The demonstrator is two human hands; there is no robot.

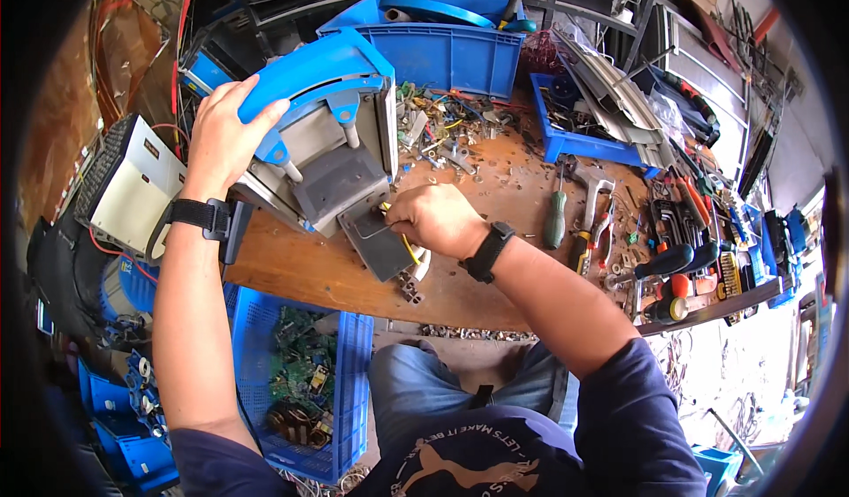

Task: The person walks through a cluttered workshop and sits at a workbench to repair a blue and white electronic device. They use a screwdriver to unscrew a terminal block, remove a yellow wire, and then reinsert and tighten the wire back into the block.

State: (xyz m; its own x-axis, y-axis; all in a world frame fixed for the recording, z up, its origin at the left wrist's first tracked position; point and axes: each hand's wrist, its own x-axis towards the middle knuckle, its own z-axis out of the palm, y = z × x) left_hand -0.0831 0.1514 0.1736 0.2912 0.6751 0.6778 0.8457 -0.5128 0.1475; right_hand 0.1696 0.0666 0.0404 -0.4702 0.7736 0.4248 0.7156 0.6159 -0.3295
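A blue and grey machine casing [318, 71], with a curved blue top and two pale posts under it, stands tilted on the bench's left part. My left hand [225, 130] grips the casing's blue edge, fingers over the top and thumb in front. A dark grey flat plate [376, 254] juts from the casing's lower end. Over this plate my right hand [439, 220] is closed on a thin bent metal rod [375, 232], which looks like a hex key. Beside the plate hang a yellow wire [411, 249] and a white cable [424, 265], near small metal connectors [409, 288].
Screws and metal scraps [455, 134] litter the wooden bench [301, 263]. At right lie a green-handled screwdriver [554, 220], a hammer [590, 183] and several hand tools. A blue crate [460, 59] stands behind; a blue basket [354, 382] of circuit boards sits below the bench edge.
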